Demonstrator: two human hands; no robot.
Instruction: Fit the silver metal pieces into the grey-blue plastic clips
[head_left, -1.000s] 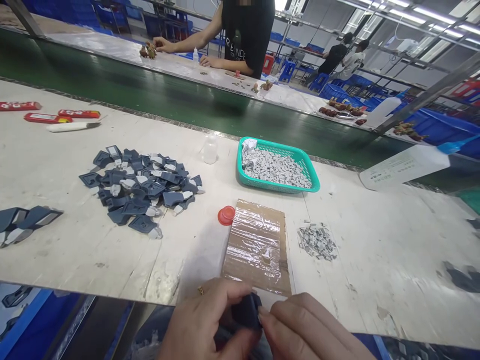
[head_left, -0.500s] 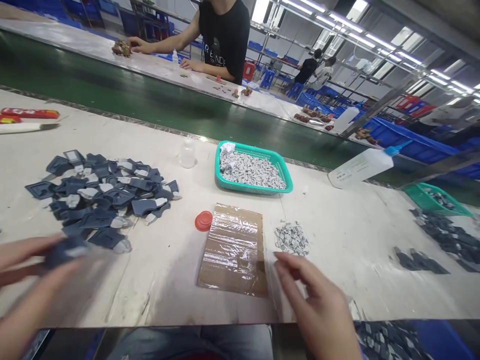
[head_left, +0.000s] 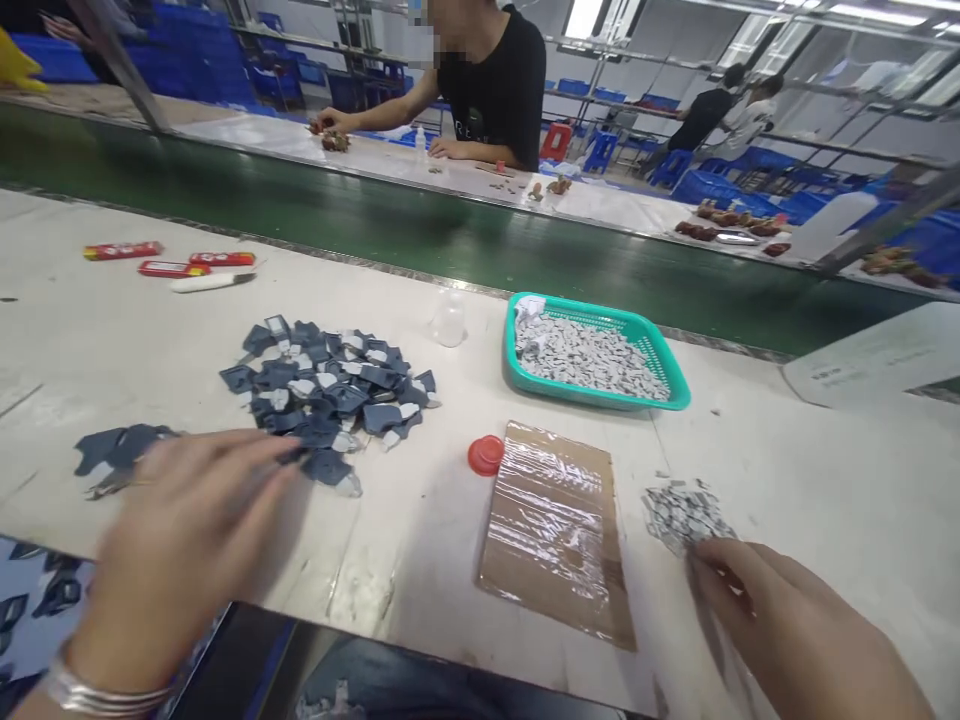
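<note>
Reaching out over the counter (head_left: 420, 570), the left hand (head_left: 180, 540) comes in blurred, a silver bangle (head_left: 105, 690) on its wrist, its fingers (head_left: 255, 470) stretched out close together, right at the lower edge of a heap of dark blue plastic pieces (head_left: 322, 400) with pale tips. Are those fingers holding anything? Can't tell from here! A few more blue pieces (head_left: 124, 450) lie apart from the heap, just past the hand. Over on the right, the right hand (head_left: 787, 630) is at a small scatter of grey-white bits (head_left: 682, 515), its fingers (head_left: 709, 560) curled at the edge, and the blur won't let me say whether they're pinching one. Between the hands sits a cardboard sheet under clear plastic film (head_left: 555, 535), with a red bottle cap (head_left: 486, 455) just beside its corner. Beyond it, a teal basket (head_left: 600, 398) is heaped with similar grey-white pieces, next to a small clear bottle (head_left: 450, 320). Across the green conveyor belt (head_left: 450, 240), a co-worker in a black T-shirt (head_left: 495, 90) has a hand (head_left: 330, 122) on a brown clump (head_left: 336, 143).
</note>
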